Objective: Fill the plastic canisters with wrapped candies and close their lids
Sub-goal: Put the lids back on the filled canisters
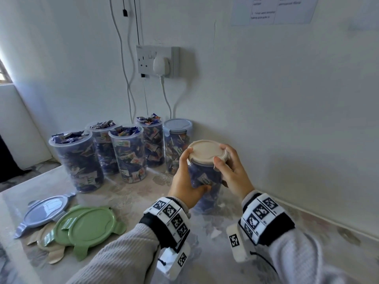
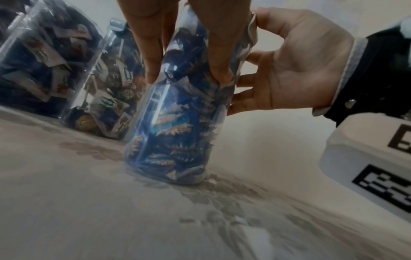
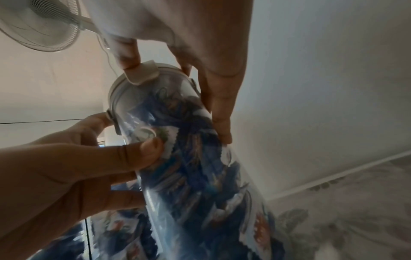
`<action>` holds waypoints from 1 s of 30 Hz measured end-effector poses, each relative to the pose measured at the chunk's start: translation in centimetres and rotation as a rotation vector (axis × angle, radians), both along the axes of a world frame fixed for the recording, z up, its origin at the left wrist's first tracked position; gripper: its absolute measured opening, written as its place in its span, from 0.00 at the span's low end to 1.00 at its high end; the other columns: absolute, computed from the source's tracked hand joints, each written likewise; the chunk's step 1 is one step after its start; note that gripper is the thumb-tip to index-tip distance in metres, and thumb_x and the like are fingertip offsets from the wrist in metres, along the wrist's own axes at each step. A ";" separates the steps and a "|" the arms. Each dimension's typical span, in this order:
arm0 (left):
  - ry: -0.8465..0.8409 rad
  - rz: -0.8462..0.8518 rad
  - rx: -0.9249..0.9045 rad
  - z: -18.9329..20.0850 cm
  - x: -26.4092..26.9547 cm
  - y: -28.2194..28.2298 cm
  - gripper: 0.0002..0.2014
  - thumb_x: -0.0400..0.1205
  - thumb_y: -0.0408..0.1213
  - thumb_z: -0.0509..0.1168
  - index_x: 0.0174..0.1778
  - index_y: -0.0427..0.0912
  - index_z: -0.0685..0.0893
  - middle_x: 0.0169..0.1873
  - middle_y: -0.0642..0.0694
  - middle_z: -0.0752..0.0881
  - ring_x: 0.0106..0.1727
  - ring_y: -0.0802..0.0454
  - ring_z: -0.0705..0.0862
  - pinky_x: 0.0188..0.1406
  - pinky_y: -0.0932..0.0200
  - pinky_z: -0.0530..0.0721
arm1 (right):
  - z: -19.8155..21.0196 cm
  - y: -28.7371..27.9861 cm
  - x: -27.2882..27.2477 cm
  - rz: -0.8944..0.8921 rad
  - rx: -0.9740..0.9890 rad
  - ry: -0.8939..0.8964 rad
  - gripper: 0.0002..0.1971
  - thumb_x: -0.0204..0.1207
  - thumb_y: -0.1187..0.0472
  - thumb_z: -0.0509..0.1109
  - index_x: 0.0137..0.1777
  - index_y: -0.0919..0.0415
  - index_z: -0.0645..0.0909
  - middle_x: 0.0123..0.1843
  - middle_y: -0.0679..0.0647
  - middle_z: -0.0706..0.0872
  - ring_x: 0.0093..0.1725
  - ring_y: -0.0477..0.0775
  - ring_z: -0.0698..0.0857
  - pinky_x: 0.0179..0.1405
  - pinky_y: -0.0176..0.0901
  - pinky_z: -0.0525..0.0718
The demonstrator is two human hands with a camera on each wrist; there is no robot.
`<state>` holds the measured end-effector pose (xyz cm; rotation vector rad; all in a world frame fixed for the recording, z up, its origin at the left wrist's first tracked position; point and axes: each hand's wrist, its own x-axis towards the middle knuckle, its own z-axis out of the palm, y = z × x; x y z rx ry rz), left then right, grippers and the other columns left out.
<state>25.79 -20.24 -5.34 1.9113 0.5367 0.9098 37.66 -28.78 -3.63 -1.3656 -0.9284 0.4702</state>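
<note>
Both hands grip a candy-filled canister (image 1: 207,181) on the tabletop (image 1: 131,197), the left hand (image 1: 184,181) around its side. The right hand (image 1: 231,171) clasps the beige lid (image 1: 206,150) at its rim, near the wall (image 1: 287,99).

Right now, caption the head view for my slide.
Both hands grip a candy-filled clear plastic canister, pressing its round beige lid.

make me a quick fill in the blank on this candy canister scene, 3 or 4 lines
1. The lid on the canister that both hands hold is ____ in colour.
2. The closed canister by the wall has a ____ lid.
3. ____ filled canisters stand with no lid on.
4. The loose lid on top of the pile is ____.

Missing words: beige; blue; four; green
</note>
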 end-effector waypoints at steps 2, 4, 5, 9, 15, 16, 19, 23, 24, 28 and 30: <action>0.011 0.014 -0.003 -0.1 1.2 1.3 0.50 0.65 0.27 0.78 0.69 0.65 0.52 0.67 0.43 0.76 0.68 0.47 0.76 0.67 0.51 0.76 | 0.0 1.4 1.1 -0.013 -0.007 0.006 0.16 0.79 0.52 0.67 0.64 0.37 0.71 0.65 0.49 0.78 0.60 0.49 0.82 0.62 0.54 0.84; 0.022 0.026 -0.008 -0.3 2.4 2.4 0.51 0.65 0.28 0.78 0.71 0.64 0.52 0.67 0.43 0.77 0.68 0.48 0.76 0.68 0.50 0.76 | 0.0 2.6 2.0 -0.027 0.002 0.012 0.16 0.81 0.56 0.66 0.64 0.38 0.71 0.63 0.49 0.80 0.57 0.46 0.83 0.58 0.47 0.84; 0.026 0.025 -0.011 -0.4 3.0 3.0 0.51 0.65 0.29 0.78 0.72 0.63 0.52 0.67 0.43 0.77 0.68 0.48 0.76 0.68 0.49 0.76 | 0.0 3.2 2.3 -0.035 0.011 0.012 0.16 0.81 0.56 0.65 0.65 0.39 0.71 0.62 0.49 0.80 0.57 0.44 0.83 0.56 0.43 0.84; 0.022 0.007 -0.007 -0.6 4.8 4.9 0.52 0.66 0.27 0.77 0.76 0.56 0.51 0.66 0.47 0.76 0.68 0.51 0.76 0.64 0.59 0.75 | -0.1 4.7 3.7 -0.099 0.000 -0.031 0.15 0.81 0.54 0.65 0.63 0.36 0.71 0.59 0.44 0.82 0.57 0.46 0.83 0.57 0.43 0.82; -0.041 -0.017 0.008 -0.8 6.6 6.5 0.51 0.66 0.21 0.75 0.77 0.52 0.52 0.68 0.47 0.72 0.67 0.56 0.73 0.52 0.86 0.70 | 0.3 6.3 5.1 -0.123 0.028 -0.075 0.14 0.81 0.56 0.65 0.58 0.34 0.71 0.63 0.51 0.81 0.58 0.49 0.83 0.55 0.41 0.82; -0.049 -0.019 0.014 -0.9 6.8 6.8 0.52 0.65 0.21 0.76 0.77 0.52 0.52 0.69 0.46 0.72 0.67 0.56 0.73 0.53 0.86 0.70 | 0.4 6.5 5.2 -0.131 0.028 -0.080 0.13 0.81 0.55 0.66 0.59 0.36 0.71 0.63 0.51 0.81 0.58 0.49 0.83 0.55 0.40 0.82; -0.048 -0.016 0.045 -1.4 7.5 7.6 0.53 0.65 0.24 0.77 0.76 0.58 0.51 0.69 0.46 0.73 0.69 0.55 0.74 0.59 0.81 0.72 | 0.3 7.0 5.5 -0.166 0.018 -0.105 0.19 0.73 0.44 0.65 0.64 0.39 0.72 0.64 0.50 0.81 0.61 0.51 0.82 0.60 0.47 0.82; -0.051 -0.018 0.060 -1.4 7.8 8.1 0.55 0.64 0.27 0.78 0.73 0.68 0.49 0.70 0.45 0.73 0.70 0.54 0.74 0.66 0.65 0.75 | 0.2 7.3 5.5 -0.194 0.011 -0.101 0.24 0.71 0.42 0.63 0.68 0.44 0.73 0.64 0.49 0.80 0.62 0.50 0.81 0.63 0.54 0.82; -0.050 -0.014 0.062 -1.4 7.8 8.2 0.55 0.63 0.27 0.78 0.73 0.68 0.49 0.70 0.44 0.72 0.71 0.53 0.73 0.67 0.62 0.75 | 0.3 7.3 5.5 -0.193 0.016 -0.099 0.24 0.71 0.43 0.63 0.68 0.45 0.73 0.64 0.49 0.80 0.61 0.50 0.81 0.63 0.55 0.82; -0.027 -0.021 0.050 -1.1 7.6 8.0 0.56 0.63 0.29 0.78 0.71 0.74 0.48 0.72 0.43 0.71 0.73 0.49 0.72 0.70 0.48 0.75 | 0.5 7.3 5.2 -0.185 -0.001 -0.090 0.25 0.71 0.43 0.64 0.69 0.46 0.72 0.65 0.51 0.81 0.61 0.49 0.82 0.64 0.57 0.81; 0.022 -0.014 0.038 -0.9 7.6 7.8 0.57 0.64 0.30 0.77 0.72 0.74 0.45 0.73 0.42 0.69 0.74 0.47 0.70 0.71 0.43 0.74 | 0.4 7.1 5.3 -0.181 -0.047 -0.082 0.27 0.72 0.40 0.65 0.71 0.43 0.71 0.66 0.49 0.81 0.63 0.49 0.81 0.65 0.57 0.81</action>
